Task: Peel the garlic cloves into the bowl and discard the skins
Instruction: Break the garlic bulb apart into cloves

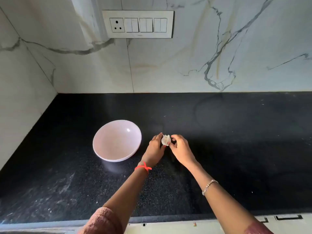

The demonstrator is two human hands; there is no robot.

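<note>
Home kitchen, domestic scale, not commercial. Evidence:
- black speckled stone table [219, 132], meets walls at back + left corner
- marble-look tile backsplash [185, 56], grey veins, thin joint lines
- white switch panel [138, 24] on wall above table: 1 round-pin socket [117, 25] + rocker switches
- pale cabinet front [168, 225] under table edge, w/ recessed handles [288, 217]
- food prep items: white bowl [109, 142] on table, garlic [165, 140] near it, to right
- whitish smears [67, 184] + crumbs on table, front left

The black speckled counter [219, 132] carried one white bowl [117, 141], standing upright on its left part. Pale dusty smudges [67, 184] lay near the front left edge.
</note>
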